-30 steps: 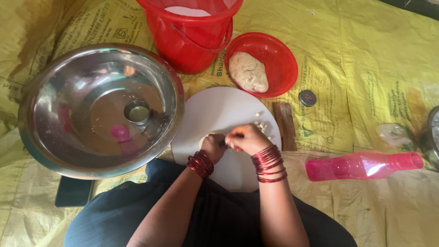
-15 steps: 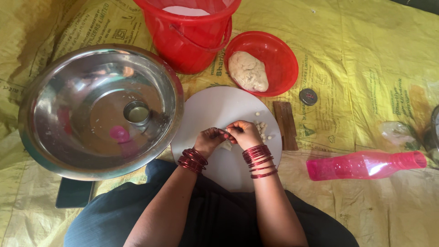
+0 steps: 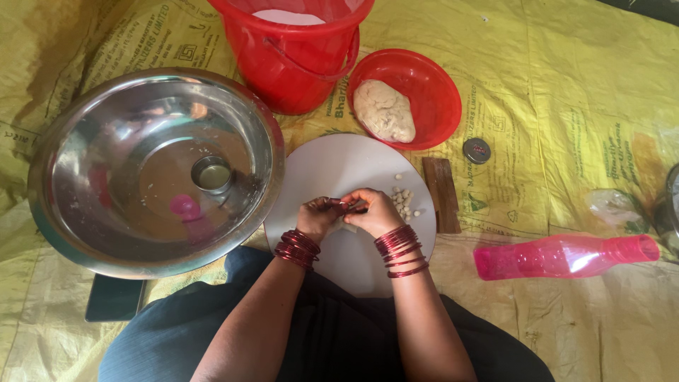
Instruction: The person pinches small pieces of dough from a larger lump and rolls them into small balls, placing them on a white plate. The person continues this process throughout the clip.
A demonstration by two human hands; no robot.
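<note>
Far left: big steel bowl (image 3: 152, 173) is sitting on the yellow sheet (image 3: 566, 106), a small steel cup (image 3: 211, 174) and a pink thing inside it. Behind it a red bucket (image 3: 297, 56) is standing, white stuff inside.

Centre: round white board (image 3: 339, 170) is lying in front of the person. Both hands are meeting over it, fingertips together. Left hand (image 3: 318, 218) and right hand (image 3: 373, 211) are both pinching a small piece of pale dough (image 3: 348, 227), mostly hidden under the fingers. Can't tell its long axis or which way it's pointing; too little showing.

Progress, judging from layout: a small heap of pea-sized dough pellets (image 3: 404, 203) is already lying on the board just right of the right hand, so some pinching-off looks done. A large dough lump (image 3: 384, 111) is waiting in the red bowl (image 3: 438, 85), so most looks left.

Right: wooden block (image 3: 441, 194) is touching the board edge, pink bottle (image 3: 566, 256) is lying on its side, long axis left-right, cap end pointing right.
</note>
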